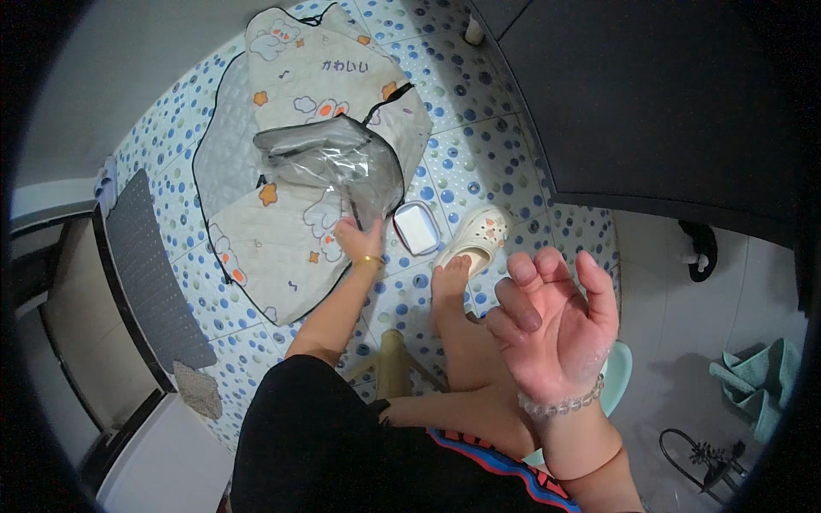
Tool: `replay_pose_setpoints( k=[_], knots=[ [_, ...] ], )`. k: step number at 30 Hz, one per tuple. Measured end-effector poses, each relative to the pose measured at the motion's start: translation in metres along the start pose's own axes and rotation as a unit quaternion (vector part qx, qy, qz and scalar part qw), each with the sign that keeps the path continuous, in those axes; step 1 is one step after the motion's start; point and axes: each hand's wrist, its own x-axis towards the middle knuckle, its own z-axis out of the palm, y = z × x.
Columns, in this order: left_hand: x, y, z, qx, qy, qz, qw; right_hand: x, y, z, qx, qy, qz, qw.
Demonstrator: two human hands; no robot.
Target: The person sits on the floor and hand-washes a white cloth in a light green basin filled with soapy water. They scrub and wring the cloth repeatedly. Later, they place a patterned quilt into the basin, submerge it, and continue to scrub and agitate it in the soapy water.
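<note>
A large cream quilted cover (295,227) with cartoon rabbits, orange stars and dark piping lies spread on the tiled floor. On top of it a clear plastic panel (329,154) with dark edging stands up in folds. My left hand (363,239), with a gold bracelet, grips the lower end of this panel; the fingertips are partly hidden by the plastic. Raised close at the right, my right hand (556,325) turns its palm up with the fingers loosely curled and apart, holding nothing. It wears a clear bead bracelet. Whitish specks show near its wrist.
Beside the cover sits a small rounded dish (416,229) with a white block in it. A cream clog (479,239) stands by my bare foot. A dark cabinet (650,103) overhangs the right, a grey mat (154,265) lies left, and a green cloth (761,385) hangs far right.
</note>
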Motion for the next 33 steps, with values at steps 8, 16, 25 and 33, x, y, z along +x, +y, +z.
replay_pose_setpoints(
  k=[8, 16, 25, 33],
  knots=[
    [0.070, 0.029, 0.017, -0.092, -0.123, -0.066, 0.986, 0.000, 0.010, 0.002, -0.043, -0.017, 0.000, 0.999],
    [0.124, 0.041, -0.108, -0.058, 0.048, 0.059, 0.995, -0.010, -0.008, -0.025, -0.035, -0.052, -0.078, 0.995],
    [0.126, 0.129, -0.412, -0.218, 0.232, 0.321, 0.892, -0.083, 0.017, -0.011, -0.040, -0.154, -0.161, 0.974],
    [-0.010, 0.240, -0.685, -0.296, 0.321, 0.573, 0.694, -0.205, 0.024, 0.034, -0.115, -0.238, -0.266, 0.927]
  ],
)
